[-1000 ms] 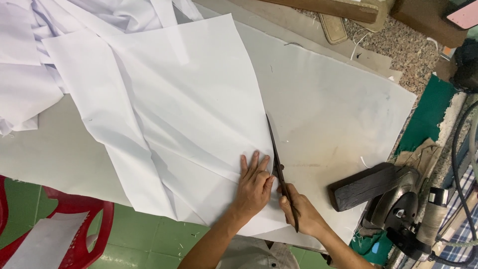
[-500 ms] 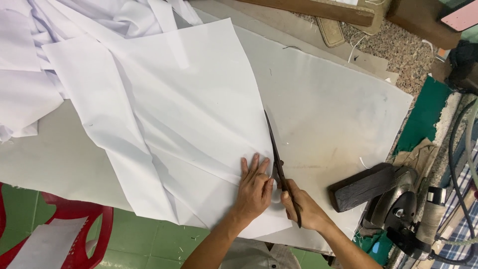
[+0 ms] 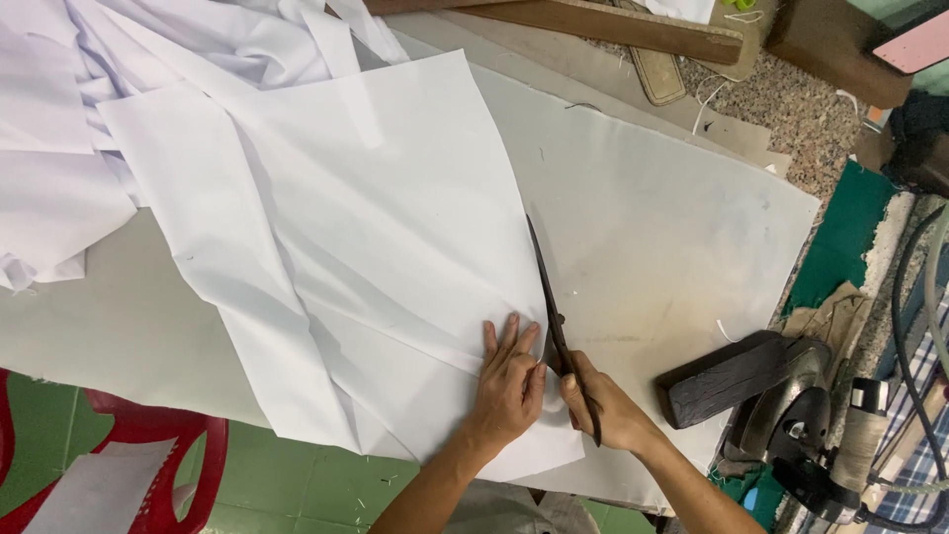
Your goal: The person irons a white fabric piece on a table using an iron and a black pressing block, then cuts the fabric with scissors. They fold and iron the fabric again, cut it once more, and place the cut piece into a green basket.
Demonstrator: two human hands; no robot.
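A large sheet of white fabric (image 3: 346, 227) lies spread over a pale worktable (image 3: 652, 227). My left hand (image 3: 509, 381) presses flat on the fabric near its right edge, fingers spread slightly. My right hand (image 3: 603, 405) grips the handles of long dark scissors (image 3: 549, 297), whose blades point away from me along the fabric's right edge. The two hands are nearly touching at the near side of the table.
More white fabric (image 3: 59, 148) is bunched at the far left. A dark iron (image 3: 781, 396) with a cord sits at the right on the table's edge. A wooden plank (image 3: 603, 25) lies across the back. A red plastic chair (image 3: 148, 465) stands on the green floor below.
The scissors and my right hand have crept slightly forward along the fabric's edge. My left hand stays pressed on the cloth in about the same place.
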